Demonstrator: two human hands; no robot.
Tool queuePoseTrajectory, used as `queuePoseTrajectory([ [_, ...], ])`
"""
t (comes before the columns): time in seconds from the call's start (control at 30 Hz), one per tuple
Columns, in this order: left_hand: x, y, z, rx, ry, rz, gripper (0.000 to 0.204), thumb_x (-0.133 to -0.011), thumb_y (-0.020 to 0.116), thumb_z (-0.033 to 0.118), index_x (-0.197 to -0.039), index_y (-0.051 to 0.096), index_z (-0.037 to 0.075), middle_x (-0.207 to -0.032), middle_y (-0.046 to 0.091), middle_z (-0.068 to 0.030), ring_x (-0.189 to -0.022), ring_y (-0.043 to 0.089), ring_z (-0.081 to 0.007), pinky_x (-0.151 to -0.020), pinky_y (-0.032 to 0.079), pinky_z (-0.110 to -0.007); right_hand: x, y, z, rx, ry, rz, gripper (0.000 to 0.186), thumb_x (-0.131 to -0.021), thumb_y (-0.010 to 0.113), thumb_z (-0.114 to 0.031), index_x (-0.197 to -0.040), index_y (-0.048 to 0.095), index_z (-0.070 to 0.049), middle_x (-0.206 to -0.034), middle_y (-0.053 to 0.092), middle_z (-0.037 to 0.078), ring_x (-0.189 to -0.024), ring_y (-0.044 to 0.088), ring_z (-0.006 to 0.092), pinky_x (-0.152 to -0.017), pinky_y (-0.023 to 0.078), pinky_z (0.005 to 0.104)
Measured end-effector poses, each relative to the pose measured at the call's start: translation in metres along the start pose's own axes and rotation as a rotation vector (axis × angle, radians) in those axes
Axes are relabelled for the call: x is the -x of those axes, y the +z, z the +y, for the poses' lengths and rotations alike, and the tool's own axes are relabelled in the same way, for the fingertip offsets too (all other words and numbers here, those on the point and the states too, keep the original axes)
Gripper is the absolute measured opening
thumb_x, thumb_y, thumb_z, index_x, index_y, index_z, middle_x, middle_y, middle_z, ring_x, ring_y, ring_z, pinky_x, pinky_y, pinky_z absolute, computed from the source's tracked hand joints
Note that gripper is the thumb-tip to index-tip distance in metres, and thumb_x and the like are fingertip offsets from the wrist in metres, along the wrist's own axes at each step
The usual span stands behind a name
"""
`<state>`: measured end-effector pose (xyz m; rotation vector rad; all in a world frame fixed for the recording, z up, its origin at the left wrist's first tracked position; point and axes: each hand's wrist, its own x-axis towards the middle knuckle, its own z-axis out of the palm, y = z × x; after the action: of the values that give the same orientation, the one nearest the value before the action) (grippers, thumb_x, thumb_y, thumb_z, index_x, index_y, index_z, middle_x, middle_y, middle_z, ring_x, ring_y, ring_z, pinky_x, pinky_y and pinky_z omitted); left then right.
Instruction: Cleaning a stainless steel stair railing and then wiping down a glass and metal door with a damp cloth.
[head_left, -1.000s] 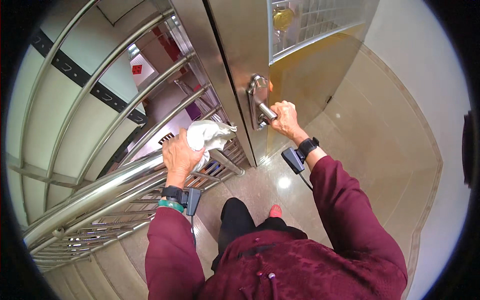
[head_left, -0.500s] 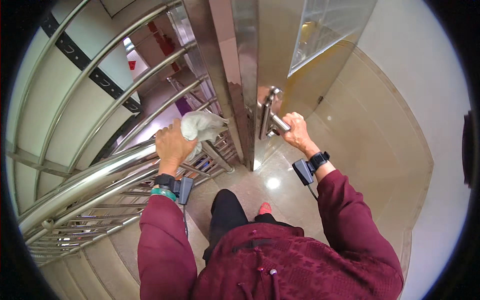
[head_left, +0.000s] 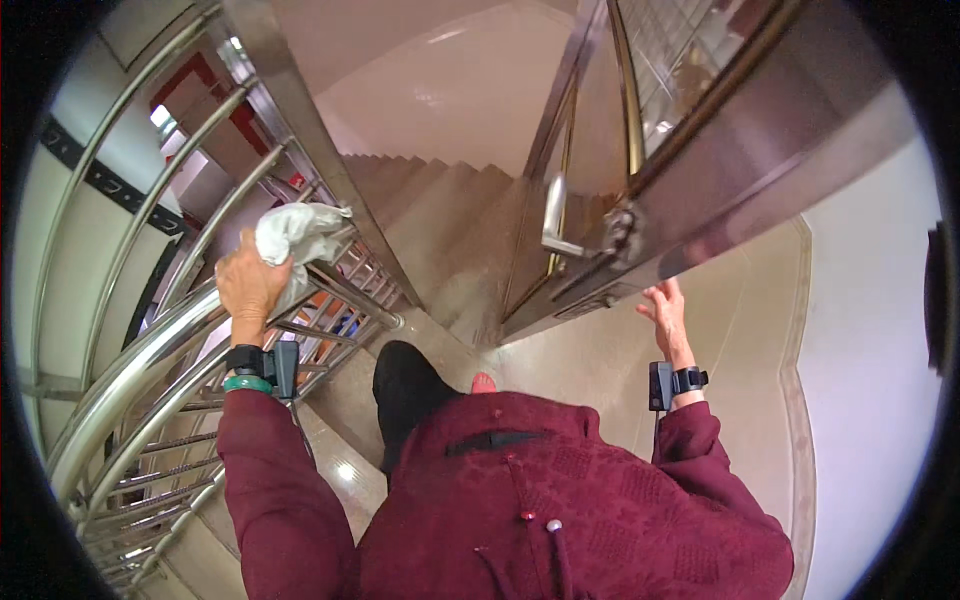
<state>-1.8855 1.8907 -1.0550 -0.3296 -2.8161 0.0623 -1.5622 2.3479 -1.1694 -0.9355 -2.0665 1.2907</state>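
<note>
My left hand [head_left: 250,280] is closed on a crumpled white cloth [head_left: 298,236], resting at the upper end of the shiny metal handrail [head_left: 150,365]. The cloth drapes past the fingers over the rail; its underside is hidden. To the right, a metal door [head_left: 740,190] with a glazed panel stands swung open. Its silver lever handle [head_left: 556,215] is out of my grasp. My right hand [head_left: 665,312] is just below the door's lower edge in the picture, fingers apart and holding nothing; whether a fingertip touches the door I cannot tell.
Beyond the doorway a flight of stairs [head_left: 430,210] shows. A metal post [head_left: 320,150] borders the opening on the left, beside curved railing bars [head_left: 140,215]. Tiled floor [head_left: 590,370] lies under me, and a white wall [head_left: 870,330] rises at the right.
The door has swung from near shut to open, revealing the stairs. My right hand has let go of the lever handle and moved right. The left hand still holds the cloth on the rail.
</note>
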Motion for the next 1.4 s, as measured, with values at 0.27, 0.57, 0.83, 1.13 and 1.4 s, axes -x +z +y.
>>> queuePoseTrajectory([
  [0.27,-0.003,0.006,0.001,-0.056,0.027,0.054,0.050,-0.069,0.063,0.047,-0.099,0.045,0.010,-0.077,0.061,-0.0216,-0.076,0.059,-0.0396,-0.067,0.045,-0.048,0.047,-0.016,0.048,-0.133,0.198,-0.085,0.052,-0.073,0.064,-0.011,-0.120,0.042,-0.007,-0.113,0.052,0.011,-0.103,0.050,0.0217,-0.081,0.045,0.0299],
  [0.57,0.000,0.010,0.005,-0.032,-0.001,0.034,0.049,-0.070,0.061,0.048,-0.101,0.046,0.013,-0.080,0.062,-0.0207,-0.077,0.059,-0.0403,-0.067,0.044,-0.048,0.014,-0.087,0.088,-0.271,0.453,0.278,0.029,-0.075,0.063,-0.009,-0.102,0.052,-0.012,-0.097,0.058,0.001,-0.085,0.056,0.0156,-0.068,0.044,0.0328],
  [0.83,-0.001,0.004,0.006,-0.103,0.010,0.082,0.047,-0.069,0.062,0.049,-0.096,0.049,0.013,-0.075,0.062,-0.0184,-0.073,0.060,-0.0386,-0.063,0.045,-0.048,-0.036,-0.199,0.204,-0.088,0.377,0.114,0.028,-0.073,0.064,-0.007,-0.100,0.059,-0.008,-0.103,0.059,0.005,-0.096,0.053,0.0182,-0.077,0.044,0.0380],
  [1.13,-0.004,0.004,-0.001,-0.131,-0.088,-0.044,0.057,-0.070,0.060,0.051,-0.112,0.049,0.014,-0.085,0.063,-0.0197,-0.081,0.060,-0.0398,-0.070,0.047,-0.046,-0.041,-0.132,0.101,-0.208,0.530,0.546,0.058,-0.070,0.074,-0.028,-0.117,0.047,-0.008,-0.117,0.049,0.006,-0.107,0.045,0.0215,-0.073,0.048,0.0426],
  [1.4,-0.028,0.022,-0.020,-0.083,-0.049,-0.296,0.069,-0.071,0.057,0.048,-0.126,0.039,0.010,-0.099,0.059,-0.0242,-0.092,0.057,-0.0413,-0.080,0.044,-0.047,-0.051,-0.146,0.101,-0.004,0.513,0.565,0.085,-0.066,0.076,-0.040,-0.130,0.030,-0.009,-0.125,0.038,0.016,-0.105,0.045,0.0322,-0.062,0.052,0.0462],
])
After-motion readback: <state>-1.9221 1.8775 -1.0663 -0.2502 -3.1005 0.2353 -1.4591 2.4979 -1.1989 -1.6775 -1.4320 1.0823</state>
